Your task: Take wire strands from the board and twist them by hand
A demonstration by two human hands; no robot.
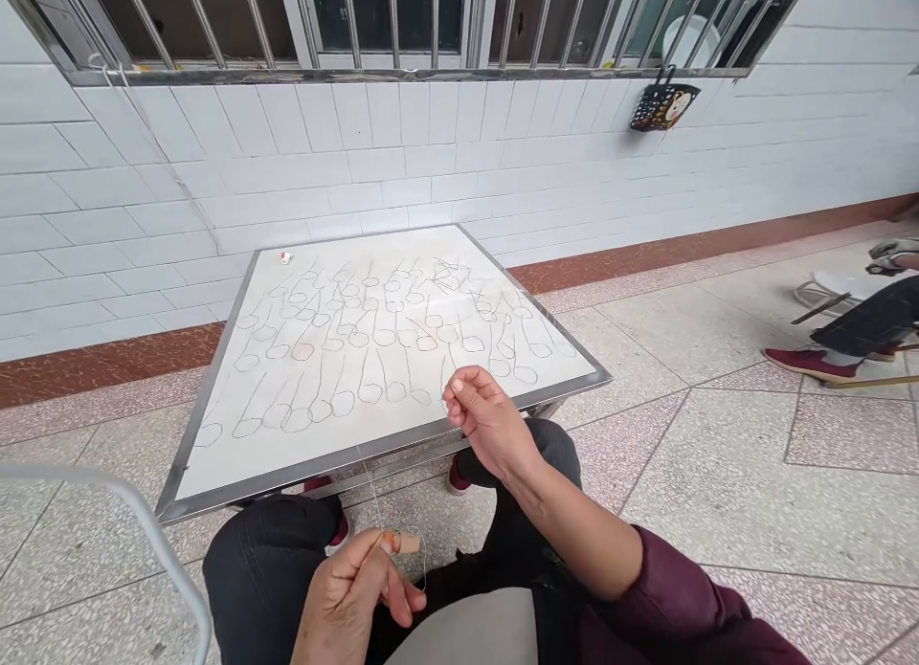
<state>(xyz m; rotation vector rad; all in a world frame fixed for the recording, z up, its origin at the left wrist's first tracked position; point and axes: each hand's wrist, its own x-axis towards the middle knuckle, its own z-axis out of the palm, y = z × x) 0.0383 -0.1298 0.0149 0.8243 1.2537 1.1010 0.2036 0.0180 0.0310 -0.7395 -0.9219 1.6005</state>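
Low in front of my lap, my left hand is closed in a pinch. Its fingers hold a small tan piece with an orange part beside it, and a thin pale strand runs up from there toward the table edge. More of the strand curves below the tan piece. Over the table's near edge, my right hand is pinched shut, thumb against forefinger; anything between them is too fine to make out. Many thin dark wire loops with long tails lie in rough rows on the white table.
A small red-and-white item lies at the table's far left corner. Behind stands a tiled wall with a barred window and a hanging patterned bag. A grey metal tube curves at lower left. Another person's leg shows at right.
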